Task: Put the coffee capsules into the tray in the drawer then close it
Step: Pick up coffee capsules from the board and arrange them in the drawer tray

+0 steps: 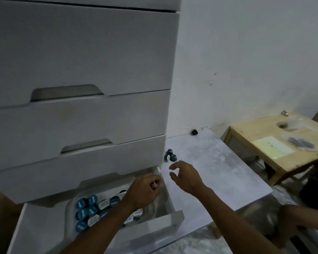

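Right hand (187, 178) mid-frame over the counter (218, 171), fingers loosely spread, holding nothing, just below three loose coffee capsules (170, 156). Left hand (145, 191) over the open bottom drawer (154, 227), fingers curled; I can't tell if they hold anything. Tray (70, 215), lower centre, holds stored capsules (88, 209). Stray capsule (194, 132) by the wall.

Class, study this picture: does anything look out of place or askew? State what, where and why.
One dark capsule lies alone at the far edge of the white surface, by the wall, well apart from the three capsules near the right hand. It seems tipped over, as if it rolled away.
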